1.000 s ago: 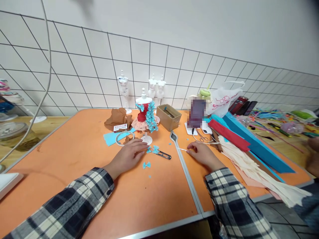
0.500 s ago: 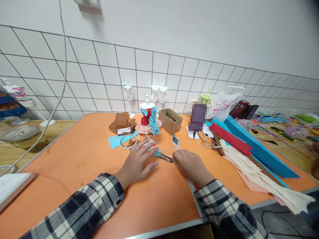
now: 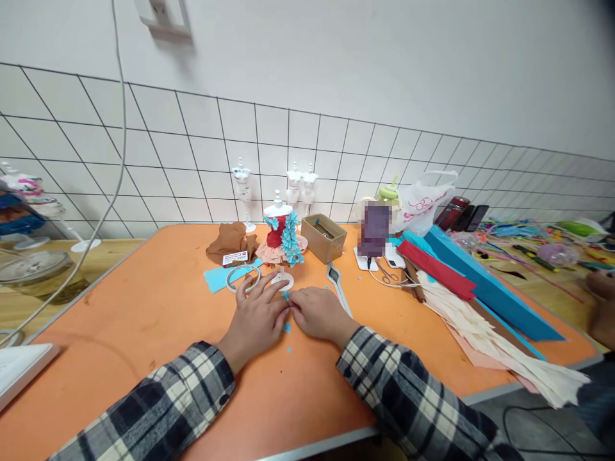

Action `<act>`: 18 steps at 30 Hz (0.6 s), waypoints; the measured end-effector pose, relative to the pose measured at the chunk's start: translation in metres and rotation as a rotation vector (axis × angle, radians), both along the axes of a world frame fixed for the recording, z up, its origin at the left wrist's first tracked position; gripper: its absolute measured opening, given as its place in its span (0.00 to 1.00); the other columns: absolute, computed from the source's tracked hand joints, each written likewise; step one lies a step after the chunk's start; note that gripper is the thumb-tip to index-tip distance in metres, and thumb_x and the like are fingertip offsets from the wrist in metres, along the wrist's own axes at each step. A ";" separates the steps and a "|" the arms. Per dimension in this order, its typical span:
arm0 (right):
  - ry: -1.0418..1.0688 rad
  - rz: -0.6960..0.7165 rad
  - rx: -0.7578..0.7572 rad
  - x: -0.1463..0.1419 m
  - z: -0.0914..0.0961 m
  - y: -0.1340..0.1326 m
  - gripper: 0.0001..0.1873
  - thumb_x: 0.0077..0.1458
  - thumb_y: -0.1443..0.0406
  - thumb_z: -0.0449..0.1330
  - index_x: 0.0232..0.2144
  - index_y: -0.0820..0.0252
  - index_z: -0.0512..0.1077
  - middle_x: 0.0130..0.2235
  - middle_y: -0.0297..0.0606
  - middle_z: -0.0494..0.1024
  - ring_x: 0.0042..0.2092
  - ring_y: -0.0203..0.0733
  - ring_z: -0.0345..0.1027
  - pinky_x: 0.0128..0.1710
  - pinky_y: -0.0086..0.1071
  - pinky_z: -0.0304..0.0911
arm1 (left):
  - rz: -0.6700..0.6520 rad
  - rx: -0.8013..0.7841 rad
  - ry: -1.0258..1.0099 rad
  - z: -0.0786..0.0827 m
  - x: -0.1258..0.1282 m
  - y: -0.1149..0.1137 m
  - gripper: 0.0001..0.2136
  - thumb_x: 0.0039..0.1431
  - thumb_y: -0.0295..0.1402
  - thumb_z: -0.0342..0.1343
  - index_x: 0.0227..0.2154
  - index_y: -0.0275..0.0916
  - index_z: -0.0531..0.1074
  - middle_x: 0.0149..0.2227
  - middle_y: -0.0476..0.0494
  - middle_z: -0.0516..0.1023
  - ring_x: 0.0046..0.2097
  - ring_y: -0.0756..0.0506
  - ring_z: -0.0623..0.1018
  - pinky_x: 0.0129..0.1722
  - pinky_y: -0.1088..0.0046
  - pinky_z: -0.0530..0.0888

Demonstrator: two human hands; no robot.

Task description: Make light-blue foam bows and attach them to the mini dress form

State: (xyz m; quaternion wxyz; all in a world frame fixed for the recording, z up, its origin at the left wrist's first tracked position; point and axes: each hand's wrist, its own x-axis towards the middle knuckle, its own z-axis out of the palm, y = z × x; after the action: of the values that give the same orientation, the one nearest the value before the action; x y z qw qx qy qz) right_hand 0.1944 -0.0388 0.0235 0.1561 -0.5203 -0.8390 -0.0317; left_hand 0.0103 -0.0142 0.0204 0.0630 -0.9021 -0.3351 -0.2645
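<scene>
On the orange table, my left hand (image 3: 257,315) has its outer fingers spread, while its thumb and index finger close at a small piece of blue crepe paper (image 3: 286,295). My right hand (image 3: 321,312) is closed, its fingertips meeting those of the left; what they hold is hidden. Just beyond stands a small dress form (image 3: 277,209) on a white base (image 3: 282,282), wearing a red bodice, a pink ruffled skirt and blue paper ruffles. Small blue scraps (image 3: 287,327) lie by my left thumb. The black thread snips seen earlier are out of sight.
A cardboard box (image 3: 324,240), grey tweezers (image 3: 339,289), a white ring (image 3: 229,282) and crumpled brown paper (image 3: 229,243) surround the dress form. To the right lie scissors (image 3: 388,275), a phone (image 3: 376,229) and strips of coloured paper (image 3: 500,291). More dress forms (image 3: 243,186) stand behind.
My right hand has moved left until its fingertips meet my left hand's. The snips that lay between the hands no longer show. The view has tilted slightly upward.
</scene>
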 end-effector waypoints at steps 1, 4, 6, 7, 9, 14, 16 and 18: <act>0.007 -0.005 -0.006 0.000 -0.002 -0.002 0.07 0.60 0.65 0.52 0.37 0.59 0.69 0.36 0.38 0.77 0.39 0.42 0.70 0.34 0.32 0.55 | -0.015 -0.010 0.003 0.000 0.001 0.000 0.11 0.58 0.29 0.51 0.35 0.47 0.78 0.55 0.44 0.74 0.61 0.31 0.64 0.58 0.40 0.49; 0.032 -0.034 0.000 0.000 -0.006 -0.007 0.05 0.59 0.65 0.53 0.36 0.58 0.68 0.35 0.36 0.77 0.38 0.41 0.69 0.34 0.32 0.55 | -0.068 -0.057 -0.015 0.000 0.005 0.000 0.11 0.56 0.27 0.52 0.34 0.46 0.78 0.49 0.45 0.78 0.59 0.32 0.67 0.58 0.42 0.52; 0.040 -0.060 0.033 -0.003 -0.008 -0.009 0.05 0.59 0.65 0.53 0.36 0.58 0.68 0.35 0.36 0.76 0.38 0.42 0.68 0.33 0.32 0.55 | -0.078 -0.111 -0.056 -0.001 0.006 0.002 0.11 0.56 0.26 0.51 0.34 0.45 0.78 0.46 0.46 0.79 0.57 0.34 0.69 0.57 0.45 0.57; 0.036 -0.065 0.056 -0.005 -0.008 -0.011 0.05 0.60 0.65 0.53 0.36 0.58 0.68 0.35 0.37 0.76 0.38 0.42 0.67 0.32 0.32 0.55 | -0.074 -0.147 -0.088 -0.002 0.006 0.003 0.11 0.56 0.26 0.51 0.34 0.45 0.78 0.44 0.45 0.80 0.56 0.34 0.70 0.56 0.47 0.60; 0.014 -0.049 0.101 -0.008 -0.009 -0.013 0.06 0.61 0.65 0.51 0.37 0.60 0.67 0.35 0.39 0.75 0.39 0.43 0.66 0.32 0.32 0.54 | -0.068 -0.230 -0.166 -0.004 0.005 0.006 0.10 0.56 0.26 0.51 0.31 0.43 0.78 0.41 0.45 0.80 0.52 0.37 0.72 0.54 0.51 0.65; 0.036 0.026 0.147 -0.008 -0.012 -0.014 0.09 0.64 0.64 0.49 0.37 0.60 0.67 0.35 0.41 0.75 0.39 0.43 0.66 0.32 0.32 0.56 | -0.116 -0.401 -0.333 -0.009 0.004 0.013 0.10 0.58 0.30 0.51 0.26 0.41 0.77 0.39 0.44 0.80 0.49 0.39 0.74 0.54 0.54 0.67; 0.164 0.023 0.142 -0.006 -0.013 -0.013 0.08 0.65 0.63 0.48 0.38 0.59 0.66 0.36 0.40 0.75 0.39 0.42 0.68 0.35 0.31 0.58 | -0.130 -0.462 -0.409 -0.009 0.005 0.013 0.10 0.59 0.33 0.51 0.28 0.41 0.78 0.39 0.43 0.80 0.48 0.40 0.74 0.54 0.55 0.67; 0.318 0.010 0.129 -0.004 -0.015 -0.012 0.07 0.64 0.63 0.49 0.38 0.58 0.66 0.36 0.38 0.76 0.38 0.40 0.69 0.36 0.31 0.59 | -0.133 -0.515 -0.485 -0.007 0.006 0.012 0.11 0.61 0.35 0.51 0.30 0.40 0.78 0.39 0.42 0.80 0.47 0.41 0.75 0.53 0.57 0.69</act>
State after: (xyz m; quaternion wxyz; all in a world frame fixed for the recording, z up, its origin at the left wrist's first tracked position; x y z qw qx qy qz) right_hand 0.1902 -0.0511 0.0086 0.3200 -0.5036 -0.8025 -0.0023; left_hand 0.0159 -0.0025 0.0130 -0.2649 -0.8192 -0.3365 -0.3814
